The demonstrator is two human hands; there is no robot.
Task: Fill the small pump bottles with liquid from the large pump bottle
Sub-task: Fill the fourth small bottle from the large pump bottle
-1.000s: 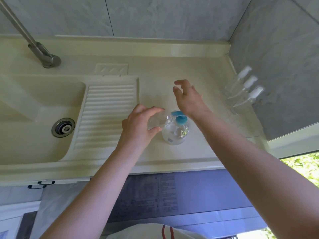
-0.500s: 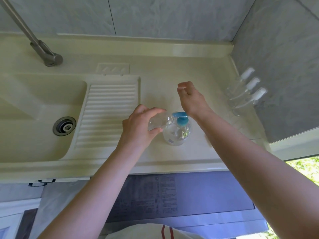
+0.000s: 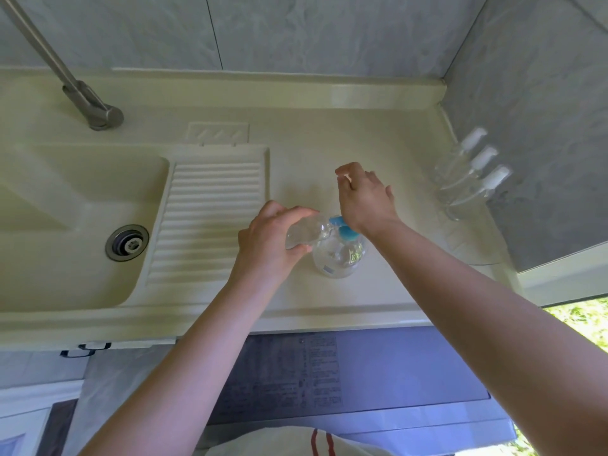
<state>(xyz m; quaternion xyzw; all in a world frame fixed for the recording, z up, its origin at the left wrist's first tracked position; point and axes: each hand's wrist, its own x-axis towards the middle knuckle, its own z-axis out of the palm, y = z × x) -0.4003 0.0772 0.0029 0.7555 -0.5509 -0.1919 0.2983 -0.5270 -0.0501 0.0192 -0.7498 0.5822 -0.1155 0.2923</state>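
Left hand (image 3: 268, 241) grips one clear small bottle (image 3: 304, 233), tilted with its mouth at the blue nozzle of the large pump bottle (image 3: 339, 255) standing on the counter (image 3: 306, 166). Right hand (image 3: 365, 199) is above the pump, fingers loosely curled, grasping nothing, heel of the palm seemingly on the pump head. Three small capped bottles (image 3: 470, 172) stand by the right wall, apparently empty, so most filling looks left.

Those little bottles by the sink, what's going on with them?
A person is topping up travel-size bottles. The left hand holds one small clear bottle tilted, its mouth at the blue nozzle of the large pump bottle standing on the counter. The right wrist is over the blue pump head, with the right hand raised beyond it. Three more small bottles wait by the right wall.
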